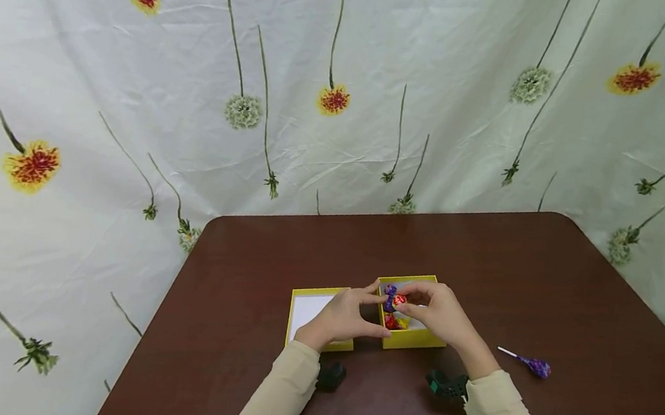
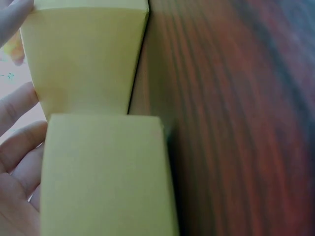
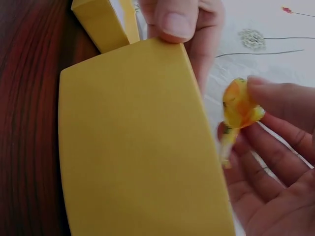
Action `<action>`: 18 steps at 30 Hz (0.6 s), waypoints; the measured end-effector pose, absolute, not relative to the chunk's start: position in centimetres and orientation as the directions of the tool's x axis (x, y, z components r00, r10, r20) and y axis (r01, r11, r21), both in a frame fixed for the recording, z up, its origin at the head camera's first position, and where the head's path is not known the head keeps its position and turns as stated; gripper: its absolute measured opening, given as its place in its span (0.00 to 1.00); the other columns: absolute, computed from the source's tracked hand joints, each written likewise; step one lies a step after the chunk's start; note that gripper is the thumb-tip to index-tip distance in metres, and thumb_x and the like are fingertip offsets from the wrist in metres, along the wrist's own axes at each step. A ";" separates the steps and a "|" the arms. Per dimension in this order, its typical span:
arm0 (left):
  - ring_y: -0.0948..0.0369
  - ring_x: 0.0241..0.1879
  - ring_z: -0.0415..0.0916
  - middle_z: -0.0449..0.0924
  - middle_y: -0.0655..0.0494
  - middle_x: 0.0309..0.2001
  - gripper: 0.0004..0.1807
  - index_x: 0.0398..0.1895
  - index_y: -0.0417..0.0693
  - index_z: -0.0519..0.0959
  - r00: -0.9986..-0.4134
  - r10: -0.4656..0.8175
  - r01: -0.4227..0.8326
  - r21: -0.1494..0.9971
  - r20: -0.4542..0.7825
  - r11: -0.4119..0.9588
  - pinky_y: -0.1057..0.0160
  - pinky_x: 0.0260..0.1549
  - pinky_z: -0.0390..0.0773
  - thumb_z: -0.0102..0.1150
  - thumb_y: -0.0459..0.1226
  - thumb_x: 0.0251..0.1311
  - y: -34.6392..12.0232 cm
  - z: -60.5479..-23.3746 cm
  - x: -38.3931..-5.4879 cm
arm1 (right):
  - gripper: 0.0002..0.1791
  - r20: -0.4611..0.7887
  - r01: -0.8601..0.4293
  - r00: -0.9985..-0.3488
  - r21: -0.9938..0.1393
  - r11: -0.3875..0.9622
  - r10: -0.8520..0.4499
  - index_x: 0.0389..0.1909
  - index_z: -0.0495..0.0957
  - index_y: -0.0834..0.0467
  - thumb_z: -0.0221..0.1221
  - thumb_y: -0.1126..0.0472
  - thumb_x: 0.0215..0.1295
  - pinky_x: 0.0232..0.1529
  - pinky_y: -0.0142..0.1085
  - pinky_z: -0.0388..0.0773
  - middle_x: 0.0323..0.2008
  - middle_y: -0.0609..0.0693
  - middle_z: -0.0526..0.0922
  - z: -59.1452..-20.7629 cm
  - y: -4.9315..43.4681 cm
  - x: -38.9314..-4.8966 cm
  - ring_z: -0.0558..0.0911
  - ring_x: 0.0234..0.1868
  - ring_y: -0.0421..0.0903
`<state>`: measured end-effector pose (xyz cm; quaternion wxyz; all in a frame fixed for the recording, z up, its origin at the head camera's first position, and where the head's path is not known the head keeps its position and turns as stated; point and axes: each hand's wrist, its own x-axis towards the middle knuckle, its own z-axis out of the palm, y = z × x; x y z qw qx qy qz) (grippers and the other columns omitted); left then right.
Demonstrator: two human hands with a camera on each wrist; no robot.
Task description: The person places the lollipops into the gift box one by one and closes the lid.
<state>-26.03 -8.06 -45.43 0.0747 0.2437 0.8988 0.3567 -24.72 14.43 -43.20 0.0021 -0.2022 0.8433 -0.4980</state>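
A yellow box (image 1: 412, 340) stands open on the table, holding purple lollipops (image 1: 390, 289), a red one (image 1: 390, 320) and a yellow one (image 1: 403, 323). My left hand (image 1: 347, 313) grips its left end, thumb at the near corner and fingers reaching along the side. Over the box, my right hand (image 1: 438, 310) pinches a lollipop (image 3: 241, 105) between thumb and fingertips. Its wrapper looks yellow and orange in the right wrist view, red and white from above. Partly under the left hand lies a yellow-edged box part (image 1: 300, 314) with a white inside.
A purple-wrapped lollipop (image 1: 537, 367) with a white stick lies to the right of the right forearm. The brown table (image 1: 252, 253) ends at a white floral cloth (image 1: 288, 160) behind. Dark wrist straps (image 1: 447, 386) hang low near the tabletop.
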 end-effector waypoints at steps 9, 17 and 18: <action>0.47 0.73 0.63 0.57 0.59 0.77 0.40 0.66 0.55 0.77 -0.874 0.484 0.381 0.676 0.041 0.631 0.48 0.66 0.71 0.74 0.58 0.50 -7.8 -45.6 -25.9 | 0.05 0.115 -0.250 -0.947 -0.850 0.464 -0.301 0.38 0.85 0.60 0.68 0.65 0.62 0.40 0.39 0.86 0.39 0.55 0.88 -43.8 13.7 -25.4 0.86 0.42 0.50; 0.46 0.63 0.75 0.58 0.56 0.77 0.39 0.65 0.54 0.78 -0.864 0.500 0.407 0.672 0.064 0.619 0.52 0.62 0.76 0.74 0.57 0.51 -7.8 -45.6 -25.8 | 0.05 0.054 -0.197 -0.952 -0.861 0.468 -0.302 0.38 0.84 0.63 0.67 0.69 0.61 0.40 0.39 0.86 0.37 0.55 0.87 -44.0 13.4 -25.7 0.85 0.38 0.45; 0.46 0.64 0.75 0.58 0.56 0.77 0.39 0.65 0.54 0.78 -0.864 0.500 0.407 0.674 0.064 0.616 0.52 0.62 0.76 0.74 0.57 0.51 -7.8 -45.6 -25.8 | 0.05 0.049 -0.192 -0.952 -0.866 0.462 -0.303 0.38 0.84 0.63 0.67 0.69 0.61 0.40 0.39 0.86 0.37 0.55 0.87 -44.0 13.3 -25.7 0.85 0.37 0.45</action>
